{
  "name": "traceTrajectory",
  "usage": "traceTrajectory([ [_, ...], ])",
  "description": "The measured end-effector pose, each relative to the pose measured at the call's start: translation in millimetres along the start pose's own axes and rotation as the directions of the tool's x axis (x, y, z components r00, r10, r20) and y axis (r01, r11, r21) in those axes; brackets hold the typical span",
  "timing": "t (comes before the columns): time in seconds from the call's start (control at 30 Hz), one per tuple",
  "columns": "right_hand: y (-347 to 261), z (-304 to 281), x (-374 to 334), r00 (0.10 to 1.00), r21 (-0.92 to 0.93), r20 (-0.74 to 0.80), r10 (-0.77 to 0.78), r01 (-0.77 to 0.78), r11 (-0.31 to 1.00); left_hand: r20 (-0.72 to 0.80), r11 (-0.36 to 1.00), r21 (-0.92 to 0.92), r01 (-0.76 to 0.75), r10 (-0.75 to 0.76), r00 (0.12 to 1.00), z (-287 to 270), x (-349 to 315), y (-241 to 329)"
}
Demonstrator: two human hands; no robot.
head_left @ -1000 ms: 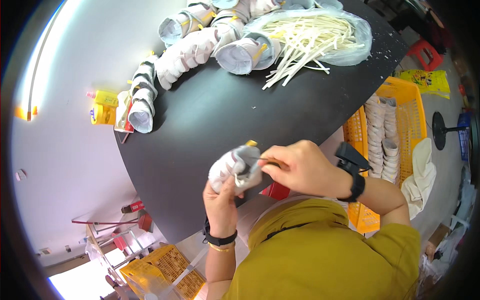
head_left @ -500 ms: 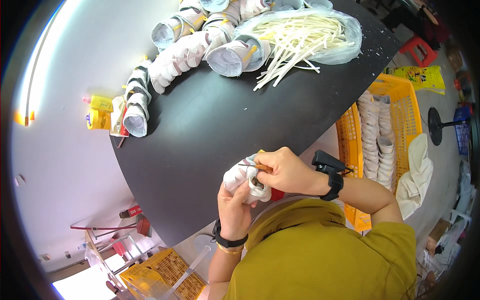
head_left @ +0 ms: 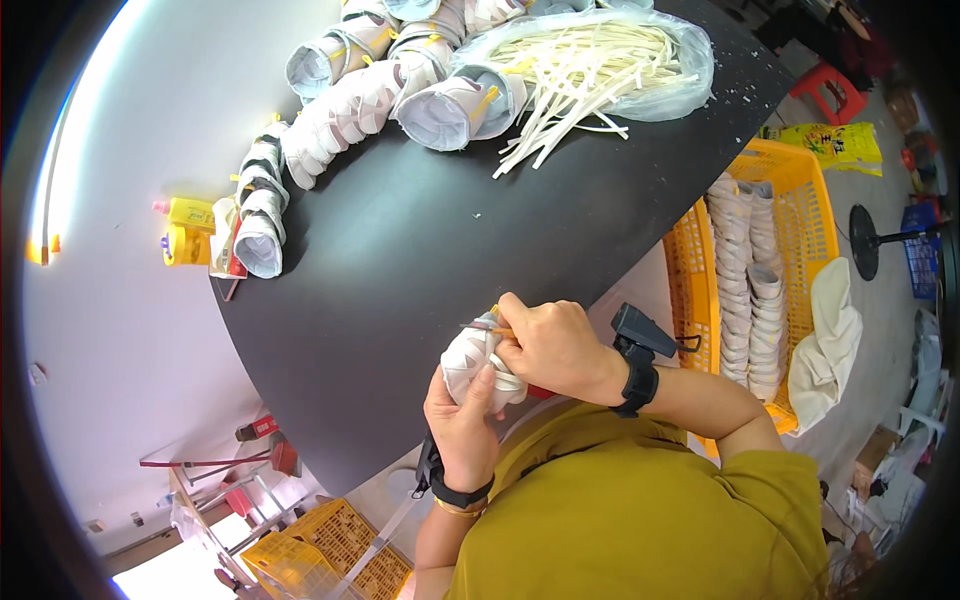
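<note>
My left hand [head_left: 463,425] is closed on a pale shoe upper [head_left: 462,362] with whitish overlay strips, held just above the near edge of the dark table. A yellow tab shows at the upper's far end. My right hand [head_left: 556,335] is closed round a thin hand tool [head_left: 483,327]; a slim dark shaft sticks out to the left across the upper, with a bit of orange handle by the fingers. The shape of its tip is too small to tell. The right fingers touch the upper and hide part of it.
Nested shoe uppers [head_left: 345,125] lie in rows at the table's far left. Beside them a clear bag [head_left: 680,95] holds pale flat strips [head_left: 575,75]. Yellow crates [head_left: 822,215] with stacked uppers [head_left: 765,325] stand right of the dark table [head_left: 370,290]. Yellow bottles [head_left: 190,243] are by the left wall.
My right hand has shifted slightly left and turned, its fingers now closer over the upper. The shoe upper is tilted differently, and its opening is less visible. The view has moved a little.
</note>
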State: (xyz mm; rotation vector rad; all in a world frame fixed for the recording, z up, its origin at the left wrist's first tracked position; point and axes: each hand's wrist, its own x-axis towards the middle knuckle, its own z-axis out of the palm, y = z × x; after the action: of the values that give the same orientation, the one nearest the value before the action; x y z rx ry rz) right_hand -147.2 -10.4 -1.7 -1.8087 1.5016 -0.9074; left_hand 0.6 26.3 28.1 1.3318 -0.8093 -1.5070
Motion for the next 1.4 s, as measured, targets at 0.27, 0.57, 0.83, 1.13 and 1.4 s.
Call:
traceTrajectory([
  [0.27, 11.7, -17.8, 7.8, 0.963, 0.551, 0.263, -0.053, -0.104, 0.828, 0.088, 0.979, -0.157, 0.127, -0.115, 0.99, -23.7, 13.0, -3.9],
  [0.57, -23.9, -28.7, -7.2, 0.985, 0.294, 0.007, -0.174, 0.165, 0.941, 0.336, 0.91, -0.355, 0.215, -0.09, 0.938, -47.7, 9.0, -14.6],
  [0.83, -29.0, -29.0, -7.5, 0.965, 0.244, -0.062, -0.255, 0.262, 0.934, 0.301, 0.905, -0.371, 0.211, -0.098, 0.949, -40.8, 1.5, -6.6],
  [1.13, -2.8, -37.4, -3.3, 0.973, 0.389, 0.213, -0.088, -0.002, 0.921, 0.142, 0.959, -0.251, 0.135, -0.101, 0.985, -28.4, 0.8, 5.5],
  [1.4, 0.5, -49.7, 1.5, 0.903, 0.261, 0.418, -0.093, -0.021, 0.965, 0.107, 0.999, -0.035, 0.006, -0.002, 0.994, -27.3, -4.2, 2.0],
])
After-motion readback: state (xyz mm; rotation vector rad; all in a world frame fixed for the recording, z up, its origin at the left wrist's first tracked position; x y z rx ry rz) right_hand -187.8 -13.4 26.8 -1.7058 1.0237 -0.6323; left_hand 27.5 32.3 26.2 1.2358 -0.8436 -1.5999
